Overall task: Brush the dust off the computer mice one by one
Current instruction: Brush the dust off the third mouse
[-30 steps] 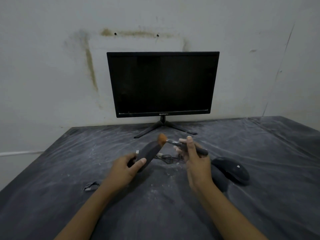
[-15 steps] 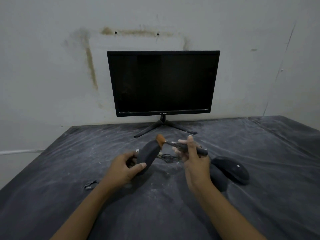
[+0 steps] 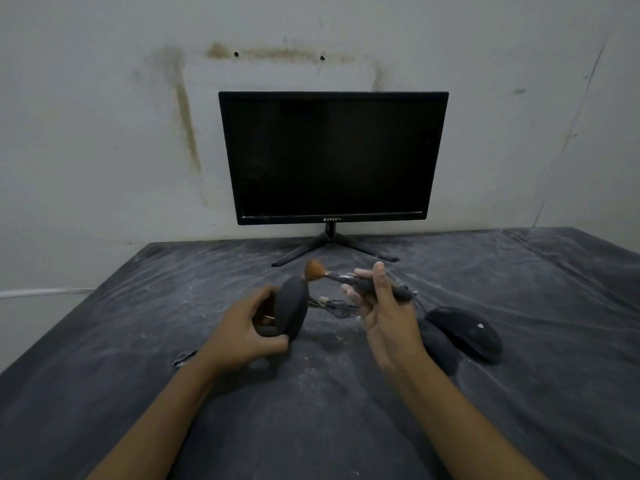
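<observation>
Your left hand [image 3: 242, 329] and right hand [image 3: 389, 318] are bare, and your left forearm [image 3: 156, 420] and right forearm [image 3: 467, 420] are bare too.

Reaches forward with both bare forearms.
Grips mouse [image 3: 292, 308] with curled left hand [image 3: 242, 336]; pinches brush [image 3: 341, 278] with raised right hand [image 3: 389, 318], fingers curled.

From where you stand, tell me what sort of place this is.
Probably a makeshift computer desk in a bare room: a black QWERTY monitor stands against a stained white wall, a dusty dark cloth is spread before it, and a black mouse lies at far right.
</observation>
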